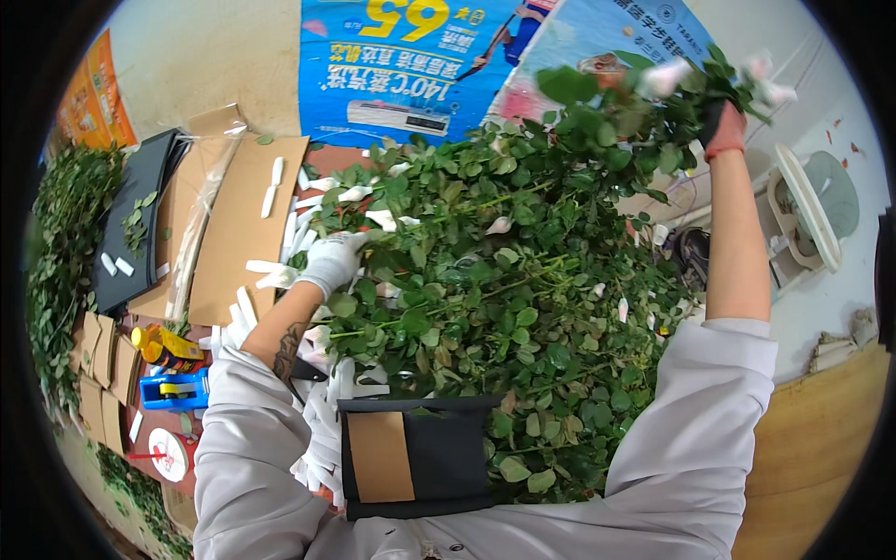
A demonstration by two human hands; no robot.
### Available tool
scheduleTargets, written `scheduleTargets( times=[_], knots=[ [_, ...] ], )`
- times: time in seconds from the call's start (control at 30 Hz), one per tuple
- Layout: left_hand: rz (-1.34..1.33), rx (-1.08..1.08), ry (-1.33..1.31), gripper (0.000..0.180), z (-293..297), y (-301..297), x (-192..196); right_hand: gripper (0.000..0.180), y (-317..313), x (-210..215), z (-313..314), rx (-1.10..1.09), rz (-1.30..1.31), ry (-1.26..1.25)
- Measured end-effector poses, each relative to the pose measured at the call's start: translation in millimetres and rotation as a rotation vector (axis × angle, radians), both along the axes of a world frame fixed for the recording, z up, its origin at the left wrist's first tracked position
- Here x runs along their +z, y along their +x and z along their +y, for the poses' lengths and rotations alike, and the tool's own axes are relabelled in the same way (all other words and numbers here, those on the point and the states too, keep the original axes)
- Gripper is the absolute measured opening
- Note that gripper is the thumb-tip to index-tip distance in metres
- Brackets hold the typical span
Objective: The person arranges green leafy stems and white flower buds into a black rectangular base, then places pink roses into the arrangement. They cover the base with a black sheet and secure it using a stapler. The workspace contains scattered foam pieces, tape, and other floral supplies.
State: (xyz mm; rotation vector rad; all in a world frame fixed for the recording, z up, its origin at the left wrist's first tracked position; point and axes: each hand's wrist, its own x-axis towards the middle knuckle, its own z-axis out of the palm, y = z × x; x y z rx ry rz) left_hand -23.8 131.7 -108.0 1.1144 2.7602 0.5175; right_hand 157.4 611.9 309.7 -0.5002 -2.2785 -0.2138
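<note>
A big heap of cut roses (523, 308) with leafy green stems covers the middle of the table, and several buds wear white sleeves. My right hand (726, 133), in a red and black glove, is stretched out to the far right and closed round a leafy rose stem. Pale rose heads (665, 78) beside it are smeared by motion. At the heap's left edge is my left hand (332, 263) in a white glove, its fingers curled in among the leaves; what they grip is hidden. Loose white sleeves (245, 313) lie around that wrist.
Cardboard sheets (245, 210) and a dark board (135, 224) lie at the left. Nearby are a blue tape dispenser (175, 390), a yellow-capped bottle (166, 347) and a lidded cup with straw (172, 455). A black box (448, 457) is close to my body. A white chair (807, 205) stands right.
</note>
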Motion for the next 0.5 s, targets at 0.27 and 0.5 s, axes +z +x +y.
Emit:
scheduleTargets(
  times=[0.27, 0.5],
  knots=[
    [0.359, -0.345, 0.000, 0.024, 68, 85, 117, 0.038, 33, -10, -50, 0.694, 0.313, -0.861],
    [0.331, -0.296, -0.214, 0.030, 62, 87, 34, 0.054, -72, -9, -105, 1.396, 0.027, -0.940]
  ],
)
